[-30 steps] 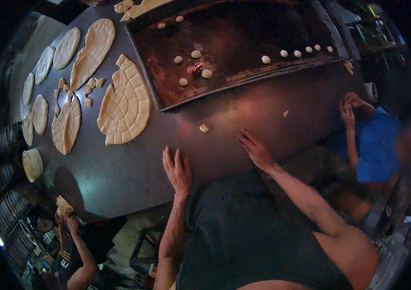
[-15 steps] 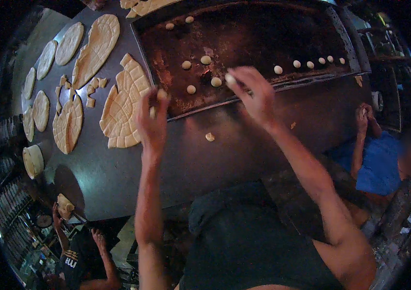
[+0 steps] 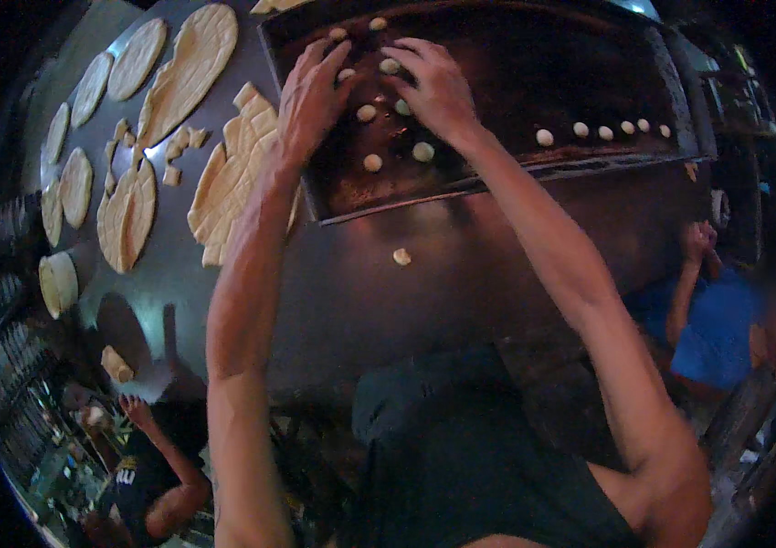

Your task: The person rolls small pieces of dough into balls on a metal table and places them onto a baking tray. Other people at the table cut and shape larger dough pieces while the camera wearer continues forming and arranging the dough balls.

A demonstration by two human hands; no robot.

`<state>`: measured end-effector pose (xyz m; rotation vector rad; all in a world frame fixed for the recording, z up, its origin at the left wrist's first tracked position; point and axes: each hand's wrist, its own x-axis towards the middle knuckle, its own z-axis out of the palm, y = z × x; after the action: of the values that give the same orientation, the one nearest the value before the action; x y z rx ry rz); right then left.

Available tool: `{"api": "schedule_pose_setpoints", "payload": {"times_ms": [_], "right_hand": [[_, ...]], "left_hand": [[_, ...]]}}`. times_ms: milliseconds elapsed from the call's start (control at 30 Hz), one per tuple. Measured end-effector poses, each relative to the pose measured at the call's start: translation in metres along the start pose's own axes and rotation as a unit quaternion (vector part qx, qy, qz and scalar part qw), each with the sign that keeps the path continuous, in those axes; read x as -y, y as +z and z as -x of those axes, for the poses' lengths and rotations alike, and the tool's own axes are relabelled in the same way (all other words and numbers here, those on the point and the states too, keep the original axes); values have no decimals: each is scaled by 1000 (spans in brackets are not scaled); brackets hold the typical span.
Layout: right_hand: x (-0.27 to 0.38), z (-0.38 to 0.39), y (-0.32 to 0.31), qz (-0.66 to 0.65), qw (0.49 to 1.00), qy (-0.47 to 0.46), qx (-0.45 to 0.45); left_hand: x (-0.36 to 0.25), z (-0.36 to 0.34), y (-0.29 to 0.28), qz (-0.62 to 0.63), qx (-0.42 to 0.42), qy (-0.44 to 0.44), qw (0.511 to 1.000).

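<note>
Both hands are low over a dark metal tray (image 3: 534,55). My left hand (image 3: 310,100) is half curled, with a small pale dough ball (image 3: 345,75) at its thumb and fingertips; its palm is hidden. My right hand (image 3: 433,91) has its fingers apart, around a dough ball (image 3: 390,66) that appears to sit on the tray. Near my right wrist is another dough ball (image 3: 423,152). More balls lie in loose pairs around my hands, one dough ball (image 3: 367,113) just below the left fingers.
Several dough balls (image 3: 545,137) line the tray's right front. A dough scrap (image 3: 401,257) lies on the table (image 3: 333,310). Scored dough sheets (image 3: 237,173), flat rounds (image 3: 137,59) and a round container (image 3: 59,285) are at left. One co-worker (image 3: 721,320) is at right, another (image 3: 155,457) at lower left.
Both hands have moved forward over the tray. The balls they carried are now beside their fingertips, between the front and back pairs. The view has shifted slightly. The lower-left co-worker's arms have moved.
</note>
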<state>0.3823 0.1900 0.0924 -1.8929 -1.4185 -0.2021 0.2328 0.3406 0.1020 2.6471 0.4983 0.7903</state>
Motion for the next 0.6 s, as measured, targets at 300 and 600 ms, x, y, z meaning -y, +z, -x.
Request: {"api": "schedule_pose_setpoints", "payload": {"times_ms": [300,600], "right_hand": [[116,234,-112,-111,968,167,151],[157,298,-124,-117,955,213,170]], "left_hand": [[30,242,-83,-101,-277,-305,906],[134,333,-89,-8,-104,-544,832]]}}
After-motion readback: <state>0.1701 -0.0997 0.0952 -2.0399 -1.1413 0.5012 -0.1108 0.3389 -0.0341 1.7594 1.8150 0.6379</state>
